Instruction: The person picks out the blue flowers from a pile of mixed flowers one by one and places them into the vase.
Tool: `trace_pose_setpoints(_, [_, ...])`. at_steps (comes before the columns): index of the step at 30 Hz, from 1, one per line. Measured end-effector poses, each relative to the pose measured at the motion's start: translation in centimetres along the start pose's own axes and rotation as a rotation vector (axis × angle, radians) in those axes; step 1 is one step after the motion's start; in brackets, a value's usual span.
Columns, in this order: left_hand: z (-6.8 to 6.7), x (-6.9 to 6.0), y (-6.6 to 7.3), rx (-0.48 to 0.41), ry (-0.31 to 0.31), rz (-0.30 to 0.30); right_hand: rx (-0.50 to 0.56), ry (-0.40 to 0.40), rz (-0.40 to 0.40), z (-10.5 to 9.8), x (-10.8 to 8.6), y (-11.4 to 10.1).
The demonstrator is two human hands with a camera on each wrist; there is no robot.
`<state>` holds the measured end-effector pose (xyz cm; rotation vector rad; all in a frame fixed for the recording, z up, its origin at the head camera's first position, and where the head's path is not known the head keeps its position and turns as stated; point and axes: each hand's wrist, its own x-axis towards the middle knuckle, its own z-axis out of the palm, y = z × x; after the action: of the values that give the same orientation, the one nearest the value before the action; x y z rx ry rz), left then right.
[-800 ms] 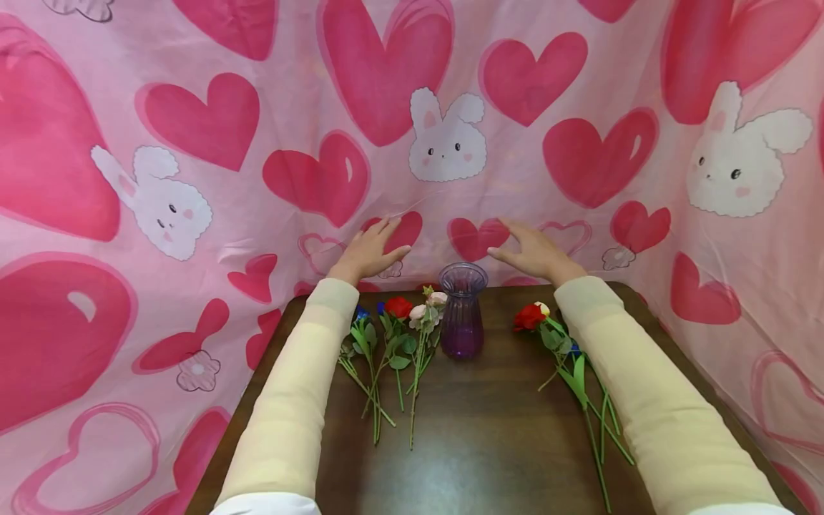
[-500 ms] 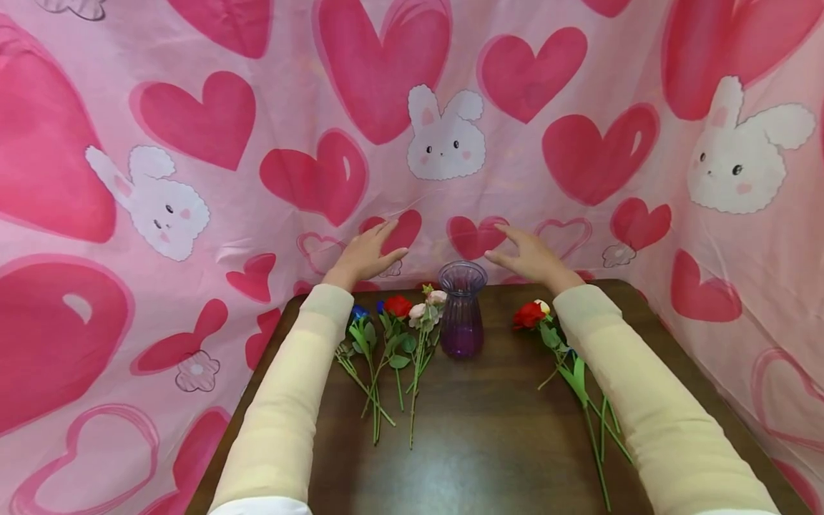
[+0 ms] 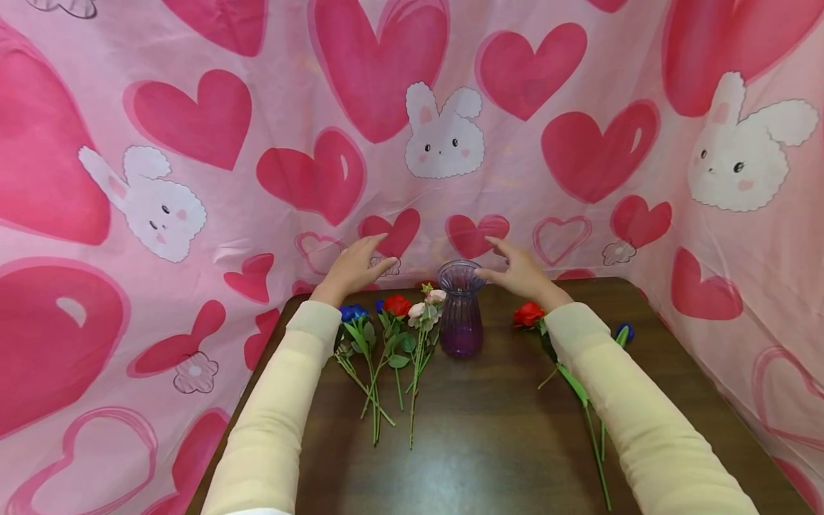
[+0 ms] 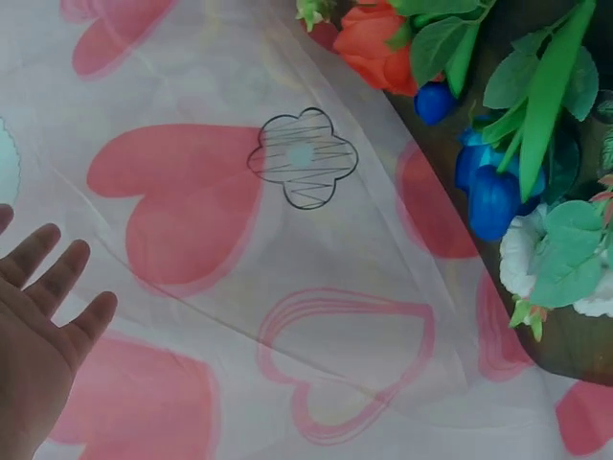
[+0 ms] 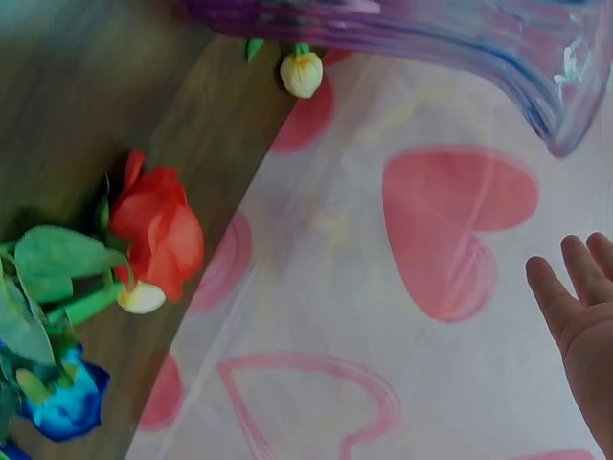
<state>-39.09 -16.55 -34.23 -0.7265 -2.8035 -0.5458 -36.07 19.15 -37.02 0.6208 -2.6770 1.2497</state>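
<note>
Across the table (image 3: 489,443), I saw flowers (image 3: 399,361) lying either side of a purple vase (image 3: 460,318), upright near the far edge. Past the flowers hovered the left hand (image 3: 352,270) and, nearer the vase, the right hand (image 3: 521,274), fingers of both apart; pink cloth (image 3: 444,204) hung behind.

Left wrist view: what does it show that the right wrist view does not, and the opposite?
Only the left wrist view shows the left hand and a flower drawing on the cloth. Only the right wrist view shows the right hand and the purple vase. Both show a red flower, a blue flower, the table and the cloth.
</note>
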Motion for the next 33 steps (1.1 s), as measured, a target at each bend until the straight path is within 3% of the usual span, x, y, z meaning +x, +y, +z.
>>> trace_pose_setpoints(12, [1.4, -3.0, -1.8, 0.003, 0.077, -0.051, 0.108, -0.016, 0.014, 3.1, -0.7, 1.2])
trace_pose_setpoints(26, [3.0, -7.2, -3.6, -0.165, 0.181, -0.04, 0.116, 0.029, 0.039, 4.8, -0.8, 1.7])
trace_pose_setpoints(33, [3.9, -9.3, -4.5, -0.246, 0.201, -0.08, 0.223, 0.056, 0.07, 5.7, -0.9, 2.3])
